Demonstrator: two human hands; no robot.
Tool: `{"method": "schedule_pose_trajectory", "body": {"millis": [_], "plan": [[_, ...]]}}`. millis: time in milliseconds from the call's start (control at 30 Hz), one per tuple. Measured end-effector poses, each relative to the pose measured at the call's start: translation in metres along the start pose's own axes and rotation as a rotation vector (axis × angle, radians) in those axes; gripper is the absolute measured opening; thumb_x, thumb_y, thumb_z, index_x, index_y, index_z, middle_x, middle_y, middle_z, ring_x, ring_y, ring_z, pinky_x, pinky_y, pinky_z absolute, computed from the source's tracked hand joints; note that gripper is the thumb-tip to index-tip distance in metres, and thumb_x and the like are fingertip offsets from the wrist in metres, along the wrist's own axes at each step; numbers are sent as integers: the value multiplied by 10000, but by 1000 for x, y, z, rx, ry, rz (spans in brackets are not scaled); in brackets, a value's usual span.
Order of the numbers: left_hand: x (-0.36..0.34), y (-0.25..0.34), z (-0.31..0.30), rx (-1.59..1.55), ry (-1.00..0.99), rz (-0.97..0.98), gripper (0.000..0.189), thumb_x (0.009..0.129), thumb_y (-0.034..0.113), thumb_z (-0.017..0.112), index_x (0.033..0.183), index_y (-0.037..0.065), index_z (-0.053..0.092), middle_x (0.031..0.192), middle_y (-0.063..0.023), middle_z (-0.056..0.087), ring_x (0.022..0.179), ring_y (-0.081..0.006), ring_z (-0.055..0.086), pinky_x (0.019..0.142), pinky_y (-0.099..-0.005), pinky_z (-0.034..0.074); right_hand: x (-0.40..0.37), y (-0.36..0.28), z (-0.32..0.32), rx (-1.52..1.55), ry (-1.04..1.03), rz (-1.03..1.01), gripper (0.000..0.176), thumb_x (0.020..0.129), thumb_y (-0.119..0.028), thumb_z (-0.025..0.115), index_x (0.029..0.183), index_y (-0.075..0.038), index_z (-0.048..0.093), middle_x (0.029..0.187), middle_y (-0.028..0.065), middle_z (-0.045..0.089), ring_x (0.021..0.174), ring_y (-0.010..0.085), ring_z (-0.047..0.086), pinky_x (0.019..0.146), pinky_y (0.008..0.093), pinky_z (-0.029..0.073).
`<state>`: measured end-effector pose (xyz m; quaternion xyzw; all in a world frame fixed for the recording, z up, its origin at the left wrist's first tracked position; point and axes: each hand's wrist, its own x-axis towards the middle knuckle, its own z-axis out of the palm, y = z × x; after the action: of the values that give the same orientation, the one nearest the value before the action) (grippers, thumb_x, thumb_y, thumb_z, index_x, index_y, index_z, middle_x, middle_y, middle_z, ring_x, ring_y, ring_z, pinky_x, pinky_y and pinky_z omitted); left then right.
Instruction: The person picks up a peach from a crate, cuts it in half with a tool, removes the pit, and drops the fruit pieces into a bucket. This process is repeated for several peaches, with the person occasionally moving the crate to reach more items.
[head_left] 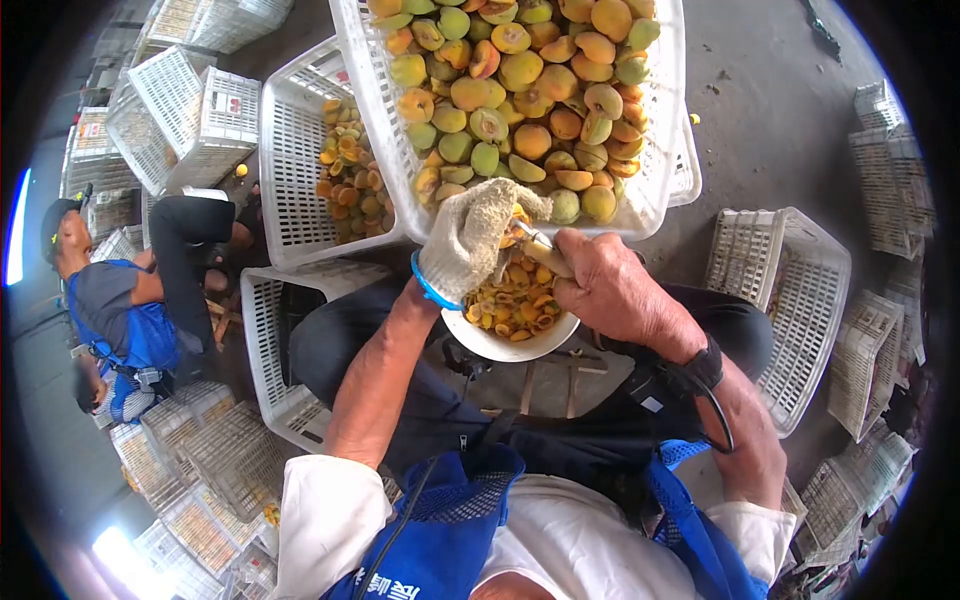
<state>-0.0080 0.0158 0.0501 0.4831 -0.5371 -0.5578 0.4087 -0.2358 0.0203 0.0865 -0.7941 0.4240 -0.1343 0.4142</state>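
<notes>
My left hand (pixel 470 240), in a cream knitted glove with a blue band at the wrist, is closed around an orange fruit piece (pixel 518 220). My bare right hand (pixel 615 285) grips the wooden handle of a small metal tool (pixel 545 250), whose tip touches the fruit. Just below both hands a white bowl (pixel 505 348) holds many small orange fruit pieces (pixel 515 300). Beyond them stands a large white crate (pixel 672 130) full of halved green and orange fruit (pixel 520 100).
A white crate (pixel 290 190) with fruit pieces stands left of the large one. Other crates lie near my left knee (pixel 262 350) and right knee (pixel 815 300). A seated person (pixel 130 310) in blue is at the far left. Stacked crates line both sides.
</notes>
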Motion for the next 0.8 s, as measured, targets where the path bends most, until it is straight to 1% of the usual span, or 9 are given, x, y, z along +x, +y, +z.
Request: {"method": "schedule_pose_trajectory", "body": {"millis": [100,167,233,300,333,433,567,700,800], "plan": [[-6,-4,-7,-40,-62,-90,370,1140,232,440,1173,-23,706,1124,-134,752,1025,-178,707,937,-344,570,-5,-4,-9,-76,-80,12,314,816,-117,680,1072,14,553,822,276,630,861,513,635,760,555,531],[-13,-19,-19,343,-153,305,304,1088,119,565,1338,-47,620,1292,-145,690,1145,-181,663,1011,-335,549,-9,-2,-9,-51,-82,14,321,809,-117,679,1073,25,563,831,273,639,874,511,641,764,544,534],[-7,-14,-21,564,-219,266,300,1094,122,557,1340,-33,634,1256,-137,708,1126,-193,677,1014,-330,545,-10,1,-10,-36,-82,5,329,803,-116,679,1075,35,573,840,269,647,886,510,647,769,534,537],[0,2,-8,-128,-254,-160,304,1086,105,568,1353,-27,630,1305,-133,688,1176,-219,662,1045,-339,530,-11,4,-9,165,-76,97,270,792,-107,686,986,54,591,831,290,660,866,494,668,778,536,545],[-1,19,8,-43,-135,-95,430,1139,325,435,1177,-2,710,1082,-87,740,956,-157,688,869,-319,558,-11,7,-8,165,-70,97,270,792,-107,686,986,54,591,831,290,660,866,494,668,778,536,545],[-7,-51,-2,543,81,431,454,1122,385,480,1178,-5,706,1098,-86,737,972,-167,687,902,-337,552,-9,10,-5,221,-106,101,404,779,-81,655,1154,64,614,921,283,692,926,460,689,835,482,547],[-11,-20,-5,667,-28,520,395,1050,300,591,1280,-17,642,1231,-143,722,1068,-274,707,962,-400,546,-6,18,2,331,-127,120,434,792,-103,667,1192,62,632,891,242,685,861,351,697,818,450,549],[-5,26,10,-125,-180,-168,429,1108,357,525,1112,-23,725,1094,-112,764,1014,-183,712,903,-341,574,-4,2,-23,460,-280,213,372,787,-101,678,1092,105,626,792,238,654,755,312,673,765,428,549],[-6,24,14,-83,-189,-140,390,1096,323,546,1108,-25,723,1066,-110,763,1007,-176,709,897,-323,567,-5,-2,-29,457,-325,273,390,790,-120,680,1111,98,641,787,221,658,766,301,676,771,426,550]]}}
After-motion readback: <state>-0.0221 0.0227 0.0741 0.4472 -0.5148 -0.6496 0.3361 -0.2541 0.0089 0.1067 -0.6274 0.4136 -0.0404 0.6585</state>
